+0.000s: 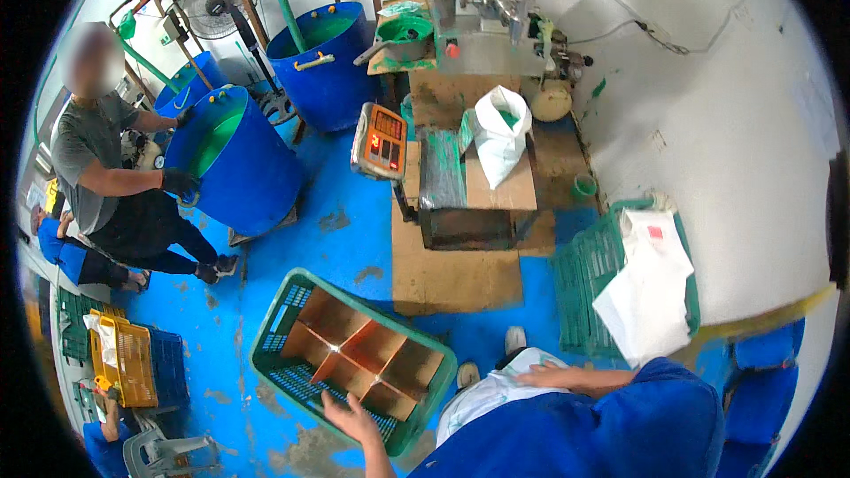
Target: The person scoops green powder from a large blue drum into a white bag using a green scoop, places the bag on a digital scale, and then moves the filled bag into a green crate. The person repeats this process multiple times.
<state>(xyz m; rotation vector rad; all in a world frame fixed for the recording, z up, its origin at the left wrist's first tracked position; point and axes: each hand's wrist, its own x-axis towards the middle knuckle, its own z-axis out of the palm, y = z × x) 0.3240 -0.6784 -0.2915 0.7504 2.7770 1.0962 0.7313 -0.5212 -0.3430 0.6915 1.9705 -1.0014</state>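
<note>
My left hand point(351, 420) hovers over the near edge of a green plastic crate point(288, 372), its fingers spread and holding nothing. Cardboard dividers point(381, 345) split the inside of that crate into several compartments, which hold nothing I can see. My right hand point(542, 376) lies flat against the white apron point(487, 394) at my front, fingers stretched out. Ahead, an open white sack point(500, 150) with green material at its mouth stands on a bench scale point(440, 168). The scale's orange display panel point(386, 142) is tilted toward me.
White bags point(653, 292) drape over stacked green crates point(577, 279) by the right wall. A metal filling machine point(496, 26) rises behind the sack. At left, a person point(115, 159) wearing black gloves grips a large blue tub point(243, 177). Yellow crates point(128, 358) stand at the lower left.
</note>
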